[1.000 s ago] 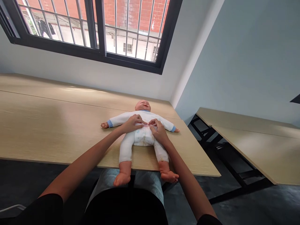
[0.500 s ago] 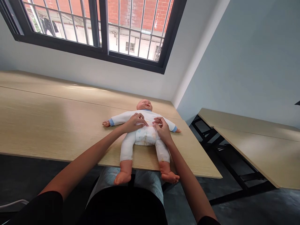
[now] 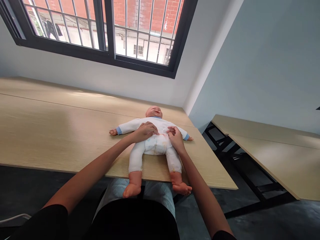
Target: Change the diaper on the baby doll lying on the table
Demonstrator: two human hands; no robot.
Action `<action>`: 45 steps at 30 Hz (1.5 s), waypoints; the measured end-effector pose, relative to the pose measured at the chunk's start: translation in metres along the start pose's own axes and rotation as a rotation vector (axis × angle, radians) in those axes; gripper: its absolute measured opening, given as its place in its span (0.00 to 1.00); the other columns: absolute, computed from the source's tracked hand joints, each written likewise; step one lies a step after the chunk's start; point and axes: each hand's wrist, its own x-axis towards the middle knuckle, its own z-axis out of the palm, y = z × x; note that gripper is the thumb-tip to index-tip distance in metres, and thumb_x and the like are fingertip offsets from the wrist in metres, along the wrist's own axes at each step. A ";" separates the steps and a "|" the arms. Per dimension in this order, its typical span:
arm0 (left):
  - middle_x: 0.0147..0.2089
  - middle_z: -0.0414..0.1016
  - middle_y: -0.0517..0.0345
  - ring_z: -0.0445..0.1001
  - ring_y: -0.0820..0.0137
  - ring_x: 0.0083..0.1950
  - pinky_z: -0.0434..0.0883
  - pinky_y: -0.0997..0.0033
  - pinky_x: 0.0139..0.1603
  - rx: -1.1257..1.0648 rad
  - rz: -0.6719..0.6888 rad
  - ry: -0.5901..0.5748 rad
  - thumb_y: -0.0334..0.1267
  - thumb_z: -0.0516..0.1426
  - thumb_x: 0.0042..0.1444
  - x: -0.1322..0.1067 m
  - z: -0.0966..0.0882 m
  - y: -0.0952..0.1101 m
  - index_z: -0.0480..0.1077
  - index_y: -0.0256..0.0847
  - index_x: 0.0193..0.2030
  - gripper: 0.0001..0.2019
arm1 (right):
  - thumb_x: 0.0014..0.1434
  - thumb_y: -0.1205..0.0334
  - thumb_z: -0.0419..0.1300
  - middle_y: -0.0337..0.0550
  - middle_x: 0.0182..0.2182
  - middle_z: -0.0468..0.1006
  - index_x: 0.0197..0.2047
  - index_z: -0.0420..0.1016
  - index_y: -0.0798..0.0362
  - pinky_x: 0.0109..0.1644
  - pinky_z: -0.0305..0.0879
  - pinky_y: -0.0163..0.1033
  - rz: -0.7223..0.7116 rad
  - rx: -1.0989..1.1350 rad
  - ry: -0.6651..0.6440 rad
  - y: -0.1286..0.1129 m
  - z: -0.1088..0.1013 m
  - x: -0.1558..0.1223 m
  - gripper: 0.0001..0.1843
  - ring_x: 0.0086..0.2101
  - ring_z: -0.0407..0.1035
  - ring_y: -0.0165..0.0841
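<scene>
A baby doll in a white top with blue cuffs lies on its back, head toward the window and feet over the table's near edge. Around its hips is a white diaper with faint coloured prints. My left hand rests at the left of the diaper's waistband, its fingers closed on the edge. At the right end of the waistband, my right hand pinches the diaper between thumb and fingers. Both fingertips' exact hold is small and partly hidden.
The doll lies on a light wooden table below a barred window. A second wooden table with a black frame stands to the right, beyond a gap. My legs are under the near edge.
My right hand has shifted slightly to the right, away from my left hand, so the gap between them is wider. The left fingers have drawn closer together. The doll stays in place.
</scene>
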 end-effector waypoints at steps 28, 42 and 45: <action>0.57 0.74 0.54 0.63 0.59 0.63 0.59 0.53 0.66 -0.004 0.016 0.045 0.33 0.52 0.63 -0.002 -0.001 -0.004 0.79 0.47 0.42 0.14 | 0.51 0.66 0.48 0.41 0.32 0.80 0.45 0.74 0.54 0.35 0.64 0.37 -0.062 -0.058 -0.102 0.002 -0.007 0.002 0.20 0.30 0.70 0.33; 0.54 0.78 0.55 0.64 0.59 0.63 0.60 0.52 0.64 -0.038 0.035 0.013 0.31 0.50 0.63 0.000 0.001 -0.006 0.78 0.46 0.46 0.16 | 0.53 0.59 0.60 0.48 0.39 0.81 0.52 0.73 0.56 0.44 0.67 0.41 -0.116 0.008 -0.232 -0.003 -0.002 -0.002 0.23 0.40 0.74 0.36; 0.55 0.78 0.57 0.63 0.59 0.65 0.59 0.52 0.64 -0.048 0.020 0.001 0.31 0.49 0.63 -0.001 0.001 -0.005 0.78 0.47 0.48 0.17 | 0.54 0.62 0.58 0.46 0.41 0.81 0.55 0.72 0.55 0.45 0.67 0.41 -0.123 -0.003 -0.255 -0.001 -0.003 -0.001 0.24 0.41 0.74 0.36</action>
